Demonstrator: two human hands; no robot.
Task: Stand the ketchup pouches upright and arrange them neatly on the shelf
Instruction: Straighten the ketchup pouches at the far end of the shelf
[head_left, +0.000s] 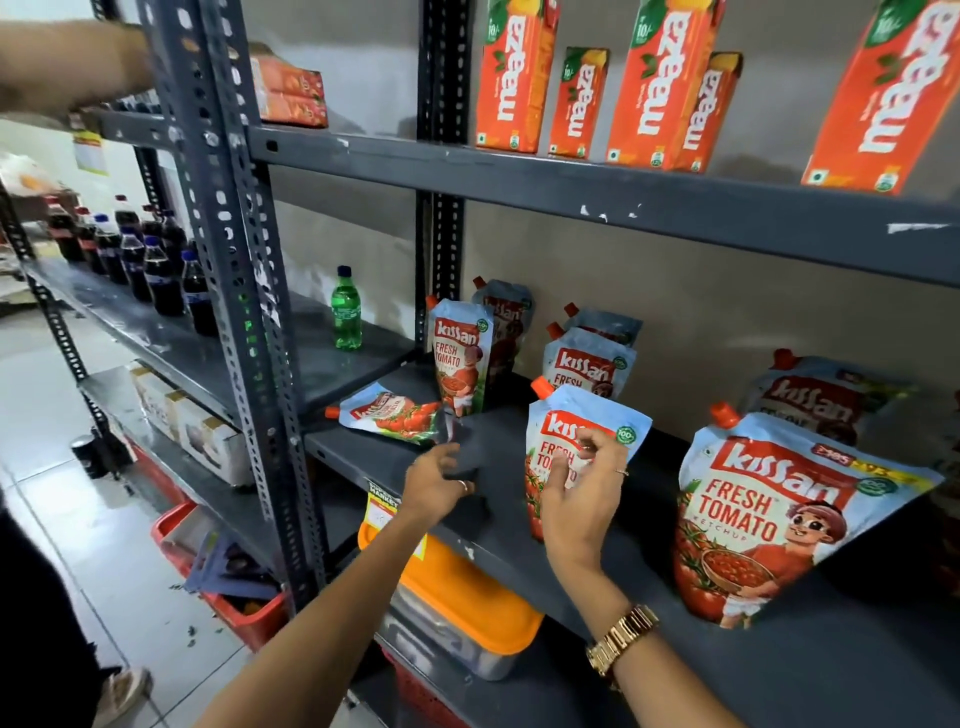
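I see pale blue and red plastic ketchup pouches with orange spouts on the dark grey metal shelf: most stand upright, while one lies flat at the left end. My right hand is at the front of a standing pouch near the shelf edge, fingers loosely spread. My left hand hovers open and empty, just short of the flat pouch.

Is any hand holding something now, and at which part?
The right hand touches the front of an upright pouch, near its top; a firm grip cannot be told. The left hand holds nothing.
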